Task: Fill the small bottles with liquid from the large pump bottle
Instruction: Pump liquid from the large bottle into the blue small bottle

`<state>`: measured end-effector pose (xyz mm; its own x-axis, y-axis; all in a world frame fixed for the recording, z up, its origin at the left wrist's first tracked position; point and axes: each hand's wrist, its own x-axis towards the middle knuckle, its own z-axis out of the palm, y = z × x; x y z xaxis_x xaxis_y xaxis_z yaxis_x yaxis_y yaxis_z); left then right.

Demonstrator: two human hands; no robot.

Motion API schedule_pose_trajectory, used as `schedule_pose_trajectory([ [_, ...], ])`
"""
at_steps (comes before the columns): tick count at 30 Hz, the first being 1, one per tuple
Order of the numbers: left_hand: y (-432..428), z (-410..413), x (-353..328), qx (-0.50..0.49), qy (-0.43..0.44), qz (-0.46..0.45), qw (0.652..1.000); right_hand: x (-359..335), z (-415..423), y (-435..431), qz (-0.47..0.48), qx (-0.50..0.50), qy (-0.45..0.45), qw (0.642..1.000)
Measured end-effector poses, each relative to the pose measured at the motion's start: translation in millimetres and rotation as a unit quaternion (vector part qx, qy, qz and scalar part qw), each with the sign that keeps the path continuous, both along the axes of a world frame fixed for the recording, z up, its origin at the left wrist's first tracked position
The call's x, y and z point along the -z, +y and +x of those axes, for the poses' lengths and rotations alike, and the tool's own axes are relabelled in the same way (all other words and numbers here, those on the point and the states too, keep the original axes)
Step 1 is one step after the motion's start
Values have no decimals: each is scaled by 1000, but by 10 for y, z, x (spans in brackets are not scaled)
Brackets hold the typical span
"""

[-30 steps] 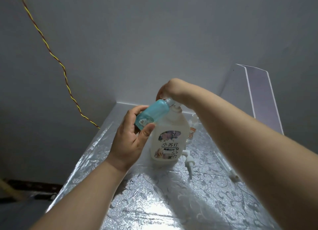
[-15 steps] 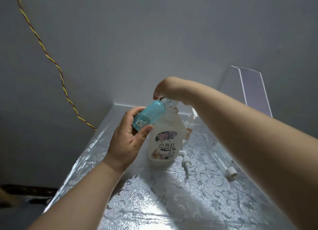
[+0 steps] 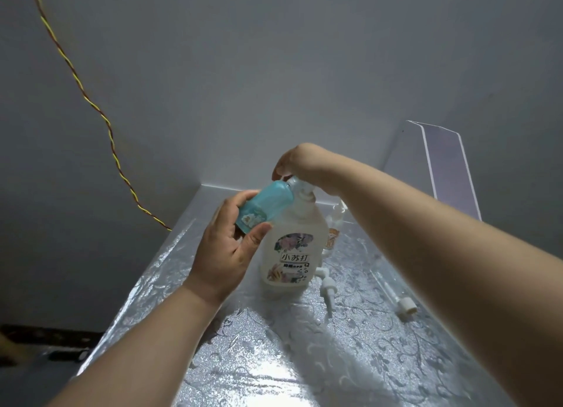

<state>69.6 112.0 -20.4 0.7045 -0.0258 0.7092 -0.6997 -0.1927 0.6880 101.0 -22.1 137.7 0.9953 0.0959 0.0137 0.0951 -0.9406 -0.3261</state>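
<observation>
Our left hand [image 3: 224,256] grips a small teal plastic bottle [image 3: 268,207] against the large white pump bottle [image 3: 294,239]; our right hand [image 3: 300,163] tops it, hold unclear; a loose white plastic pump head [image 3: 328,286] lies beside it.

A pump bottle [image 3: 289,254] stands on the counter [image 3: 274,361], near the back wall. The left hand [image 3: 225,251] holds a small bottle [image 3: 265,208] tilted at its left, neck against the pump head, where the right hand [image 3: 301,163] closes over the top. One loose pump [image 3: 327,284] lies just right of the base, another [image 3: 405,306] farther right. A second bottle [image 3: 333,236] stands behind. A cable [image 3: 91,102] runs down the left wall.
</observation>
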Motion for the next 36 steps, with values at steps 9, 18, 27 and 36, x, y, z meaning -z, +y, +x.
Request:
schedule_pose_trajectory([
  [9, -2, 34, -4, -10, -12, -23, 1000, 6, 34, 29, 7, 3, 6, 1000],
  [18, -10, 12, -5, -15, -31, -9, 999, 91, 84, -39, 11, 9, 7, 1000],
  [27, 11, 15, -13, -27, -54, 21, 998, -22, 64, -23, 25, -6, -7, 1000],
  [36, 11, 21, 13, -24, -50, 10, 998, 117, 127, -43, 55, 20, 31, 998],
])
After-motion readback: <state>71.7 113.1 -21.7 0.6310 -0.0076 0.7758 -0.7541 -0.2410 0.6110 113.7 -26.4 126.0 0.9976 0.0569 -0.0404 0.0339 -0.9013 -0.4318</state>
